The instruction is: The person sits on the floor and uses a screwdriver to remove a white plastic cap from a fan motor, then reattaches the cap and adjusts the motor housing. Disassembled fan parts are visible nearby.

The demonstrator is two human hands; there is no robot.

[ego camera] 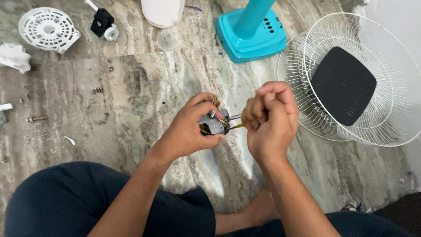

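- Small grey metal motor block with yellow wiring (pixel 213 124): held above the marble floor, between both hands, in front of the seated person's lap.
- Left hand (pixel 189 129): closed around the motor block, thumb below, fingers curled over its top.
- Right hand (pixel 268 118): fist closed on a thin tool or shaft; its tip meets the motor's right side; the gripped item is mostly hidden.
- Grey-brown veined marble floor (pixel 131 87): carries everything else.
- White wire fan guards, stacked (pixel 394 109): right of the hands, with a black square plastic panel (pixel 343 85) lying on them.
- Turquoise plastic fan base with upright pole (pixel 251 33): beyond the hands.
- White round slotted plastic cover (pixel 47 29): far left corner.
- Black plastic piece with white knob (pixel 104 23): just beside that cover.
- Loose screws (pixel 97 90) and a bolt (pixel 37 118): scattered on the left.
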